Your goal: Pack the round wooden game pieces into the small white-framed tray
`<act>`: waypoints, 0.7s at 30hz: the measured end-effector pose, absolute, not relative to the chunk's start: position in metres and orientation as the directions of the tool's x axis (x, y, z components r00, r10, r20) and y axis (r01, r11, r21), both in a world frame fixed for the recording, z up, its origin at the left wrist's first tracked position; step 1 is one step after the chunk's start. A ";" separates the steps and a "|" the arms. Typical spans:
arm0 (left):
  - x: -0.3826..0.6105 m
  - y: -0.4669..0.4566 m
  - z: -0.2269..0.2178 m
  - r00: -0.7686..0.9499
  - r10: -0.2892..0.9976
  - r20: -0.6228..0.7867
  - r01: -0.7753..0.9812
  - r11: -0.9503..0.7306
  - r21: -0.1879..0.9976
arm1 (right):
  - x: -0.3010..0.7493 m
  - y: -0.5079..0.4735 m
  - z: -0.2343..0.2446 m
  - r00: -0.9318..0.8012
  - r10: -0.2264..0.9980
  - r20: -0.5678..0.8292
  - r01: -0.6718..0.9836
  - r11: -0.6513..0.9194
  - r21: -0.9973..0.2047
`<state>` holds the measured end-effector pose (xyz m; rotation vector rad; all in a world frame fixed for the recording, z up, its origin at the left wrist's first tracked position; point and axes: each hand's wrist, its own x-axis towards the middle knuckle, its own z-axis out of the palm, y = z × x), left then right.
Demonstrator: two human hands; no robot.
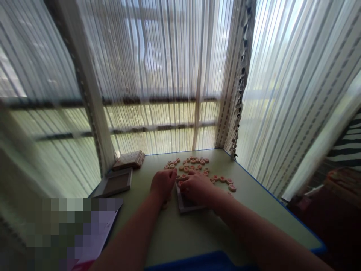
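Observation:
Several small round wooden game discs [194, 162] with red marks lie scattered on a pale green table [197, 233] near the window. My left hand [163, 183] rests knuckles-up at the near edge of the discs, fingers curled down onto them. My right hand [197, 187] lies beside it, fingers bent over a small flat tray [184, 205] and touching discs at its far end. What either hand grips is hidden under the fingers. A short row of discs [225, 181] trails off to the right of my right hand.
A closed wooden box [129, 160] and a flat dark-framed tray [114, 182] sit at the table's far left. Striped sheer curtains [169, 75] hang close behind and to the right. A blurred patch with papers [96, 237] lies at the near left.

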<state>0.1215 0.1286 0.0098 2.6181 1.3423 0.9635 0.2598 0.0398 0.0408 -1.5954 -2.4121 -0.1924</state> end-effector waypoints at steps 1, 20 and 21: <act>0.122 0.128 0.010 0.432 0.750 0.501 0.722 -0.621 0.306 | 0.259 0.039 0.041 -0.374 0.886 0.274 0.919 0.394 -0.022; 0.125 0.127 0.012 0.466 0.699 0.543 0.705 -0.664 0.250 | 0.253 0.038 0.032 -0.282 0.908 0.311 0.951 0.308 -0.039; 0.125 0.126 0.012 0.468 0.699 0.541 0.707 -0.664 0.245 | 0.252 0.038 0.032 -0.280 0.906 0.318 0.951 0.308 -0.040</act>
